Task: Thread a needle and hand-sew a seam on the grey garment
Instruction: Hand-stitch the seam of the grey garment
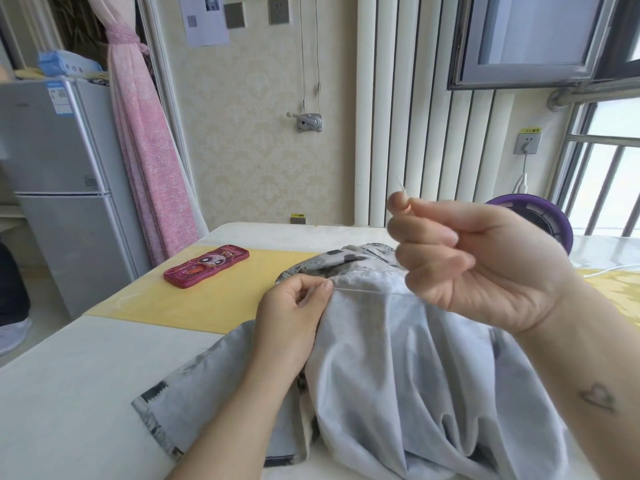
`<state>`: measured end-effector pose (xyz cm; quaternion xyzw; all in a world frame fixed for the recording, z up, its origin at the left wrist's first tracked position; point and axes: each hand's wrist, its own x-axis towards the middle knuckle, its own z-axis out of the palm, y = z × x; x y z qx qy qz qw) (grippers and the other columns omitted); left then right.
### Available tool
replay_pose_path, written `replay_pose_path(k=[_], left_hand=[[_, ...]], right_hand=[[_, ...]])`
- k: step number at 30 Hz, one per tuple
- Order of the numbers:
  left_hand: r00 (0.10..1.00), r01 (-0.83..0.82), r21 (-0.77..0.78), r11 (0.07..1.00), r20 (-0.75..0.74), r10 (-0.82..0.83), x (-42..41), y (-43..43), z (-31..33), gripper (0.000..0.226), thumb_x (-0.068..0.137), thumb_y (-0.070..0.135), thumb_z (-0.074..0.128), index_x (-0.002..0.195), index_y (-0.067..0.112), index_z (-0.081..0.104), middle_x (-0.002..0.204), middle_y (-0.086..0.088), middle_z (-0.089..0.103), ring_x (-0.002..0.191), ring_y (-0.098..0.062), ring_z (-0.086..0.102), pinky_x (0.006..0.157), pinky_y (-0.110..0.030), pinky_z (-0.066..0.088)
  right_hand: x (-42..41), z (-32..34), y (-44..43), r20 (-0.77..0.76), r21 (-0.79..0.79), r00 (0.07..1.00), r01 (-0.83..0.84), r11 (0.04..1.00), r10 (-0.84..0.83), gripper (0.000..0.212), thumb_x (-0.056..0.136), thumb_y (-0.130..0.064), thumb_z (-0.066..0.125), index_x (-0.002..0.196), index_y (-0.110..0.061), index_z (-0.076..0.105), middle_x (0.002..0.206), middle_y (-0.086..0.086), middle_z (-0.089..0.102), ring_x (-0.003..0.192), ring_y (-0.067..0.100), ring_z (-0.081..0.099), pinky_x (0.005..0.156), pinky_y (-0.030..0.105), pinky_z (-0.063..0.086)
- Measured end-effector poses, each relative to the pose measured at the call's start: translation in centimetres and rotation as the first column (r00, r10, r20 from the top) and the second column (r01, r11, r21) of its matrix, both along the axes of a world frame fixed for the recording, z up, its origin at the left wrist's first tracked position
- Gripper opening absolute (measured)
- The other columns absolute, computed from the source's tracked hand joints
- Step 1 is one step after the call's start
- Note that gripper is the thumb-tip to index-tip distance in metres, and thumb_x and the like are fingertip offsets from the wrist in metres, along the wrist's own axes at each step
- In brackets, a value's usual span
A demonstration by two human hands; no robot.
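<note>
While the right hand (478, 265) is raised above the table (69, 393) with thumb and forefinger pinched on the needle (400, 187), whose thin tip pokes up just above the fingertips, its other fingers are curled into the palm. The left hand (294, 306) rests on the grey garment (398, 375), thumb and forefinger pinching the folded edge right where a pale thread (367, 291) leaves the cloth and runs rightward until the raised hand hides it. The garment lies heaped across the near part of the table, its far edge on a yellow mat (194, 303), with a pink case (207, 266) well apart to the left.

This looks like the draw of a stitch. To do it well, the pull should follow the line of the seam, smooth and steady, and stop once the thread lies snug, since more tension would pucker the thin cloth. The left pinch should sit close to the exit point, holding the edge flat against the pull. The thread is faint here, so I cannot say whether it is slack or taut; check for a loop or knot before the next stitch.
</note>
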<state>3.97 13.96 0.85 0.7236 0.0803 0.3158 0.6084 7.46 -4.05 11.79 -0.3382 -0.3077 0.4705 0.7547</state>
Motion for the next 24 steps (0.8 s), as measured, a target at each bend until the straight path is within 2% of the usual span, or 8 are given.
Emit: replay_pose_path(k=[3, 5, 7, 10, 13, 18, 21, 24], left_hand=[[1.0, -0.02, 0.014, 1.0, 0.021, 0.019, 0.0, 0.1, 0.0, 0.01, 0.087, 0.016, 0.065, 0.079, 0.019, 0.07, 0.076, 0.007, 0.072, 0.071, -0.002, 0.063, 0.068, -0.018, 0.045], [0.999, -0.012, 0.025, 1.0, 0.044, 0.011, -0.1, 0.0, 0.1, 0.011, 0.087, 0.016, 0.065, 0.078, 0.02, 0.07, 0.076, 0.008, 0.072, 0.073, -0.004, 0.064, 0.069, -0.02, 0.047], [0.998, 0.002, 0.04, 0.999, 0.064, -0.005, -0.3, -0.2, 0.4, 0.01, 0.087, 0.016, 0.065, 0.079, 0.02, 0.07, 0.076, 0.008, 0.072, 0.075, -0.004, 0.065, 0.069, -0.017, 0.047], [0.995, 0.042, 0.049, 0.998, 0.089, -0.046, -0.5, -0.5, 0.6, 0.008, 0.087, 0.014, 0.065, 0.082, 0.018, 0.07, 0.077, 0.008, 0.073, 0.076, -0.001, 0.066, 0.068, -0.01, 0.046], [0.993, 0.058, 0.057, 0.997, 0.102, -0.064, -0.6, -0.6, 0.8, 0.009, 0.087, 0.013, 0.065, 0.082, 0.017, 0.07, 0.078, 0.009, 0.073, 0.077, 0.0, 0.066, 0.069, -0.009, 0.045], [0.998, 0.02, 0.085, 0.996, 0.063, -0.025, -0.4, -0.2, 0.4, 0.01, 0.087, 0.014, 0.065, 0.08, 0.02, 0.07, 0.077, 0.01, 0.072, 0.075, 0.0, 0.065, 0.068, -0.012, 0.046], [0.999, -0.011, 0.131, 0.991, 0.033, 0.007, -0.2, 0.0, 0.2, 0.01, 0.087, 0.014, 0.065, 0.079, 0.018, 0.07, 0.076, 0.011, 0.072, 0.074, 0.002, 0.064, 0.067, -0.01, 0.045], [0.999, -0.021, 0.157, 0.987, 0.032, 0.016, -0.2, 0.0, 0.2, 0.009, 0.087, 0.014, 0.065, 0.08, 0.015, 0.07, 0.077, 0.009, 0.072, 0.073, 0.002, 0.063, 0.067, -0.009, 0.043]], right_hand=[[0.3, -1.2, 0.8, 0.275, -0.243, 0.944, 0.25, 0.937, -0.18, 0.008, 0.091, -0.012, 0.054, 0.085, -0.015, 0.049, 0.053, -0.006, 0.024, 0.042, 0.007, 0.022, 0.047, 0.021, 0.045], [0.0, -2.4, 1.6, 0.667, -0.303, 0.693, 0.59, 0.749, -0.276, 0.011, 0.093, -0.017, 0.055, 0.083, -0.013, 0.056, 0.046, -0.008, 0.035, 0.039, 0.009, 0.033, 0.05, 0.027, 0.05], [-0.2, -3.5, 2.7, 0.896, -0.254, 0.419, 0.756, 0.603, -0.149, 0.015, 0.09, -0.03, 0.061, 0.085, -0.016, 0.062, 0.053, -0.01, 0.051, 0.045, 0.009, 0.052, 0.06, 0.029, 0.055], [-0.3, -5.0, 3.7, 0.988, -0.099, 0.147, 0.842, 0.531, -0.049, 0.019, 0.083, -0.041, 0.065, 0.082, -0.023, 0.063, 0.048, -0.014, 0.051, 0.045, -0.001, 0.049, 0.048, 0.013, 0.036], [0.0, -5.4, 4.1, 0.996, -0.003, 0.047, 0.857, 0.516, -0.071, 0.018, 0.085, -0.034, 0.065, 0.073, -0.021, 0.062, 0.036, -0.017, 0.044, 0.044, 0.0, 0.045, 0.048, 0.013, 0.035], [0.4, -4.1, 3.3, 0.947, 0.071, 0.12, 0.825, 0.561, -0.298, 0.021, 0.087, -0.024, 0.064, 0.068, -0.016, 0.064, 0.042, -0.011, 0.037, 0.041, 0.006, 0.034, 0.045, 0.015, 0.027], [0.2, -3.4, 3.0, 0.799, 0.089, 0.352, 0.733, 0.674, -0.488, 0.018, 0.085, -0.022, 0.068, 0.068, -0.017, 0.065, 0.05, -0.006, 0.036, 0.045, 0.007, 0.026, 0.045, 0.016, 0.025], [-0.3, -3.2, 3.3, 0.66, 0.075, 0.567, 0.604, 0.794, -0.493, 0.017, 0.081, -0.017, 0.066, 0.064, -0.02, 0.064, 0.047, -0.008, 0.035, 0.043, 0.008, 0.025, 0.06, 0.04, 0.053]])
